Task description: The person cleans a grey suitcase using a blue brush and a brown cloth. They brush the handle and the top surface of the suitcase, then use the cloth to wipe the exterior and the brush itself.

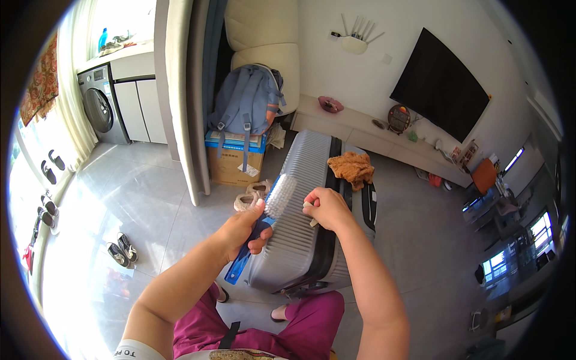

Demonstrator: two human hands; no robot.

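A grey ribbed suitcase point(294, 180) with a black band lies on its side on the floor before me. My left hand point(243, 231) is closed around the blue handle of a scrub brush point(280, 196). Its white bristles face up above the near-left part of the case. Just right of the bristles, my right hand point(327, 208) pinches a small pale piece point(313, 222), mostly hidden by the fingers; its kind I cannot make out. A crumpled orange-brown cloth point(352, 168) rests on top of the suitcase toward the far right.
Beyond the suitcase, a blue-grey backpack point(249, 99) sits on a cardboard box point(234, 167). Pale shoes point(249, 197) stand beside the case, dark shoes point(123, 250) farther left. A low white cabinet point(366, 132) runs along the wall under a television point(441, 84).
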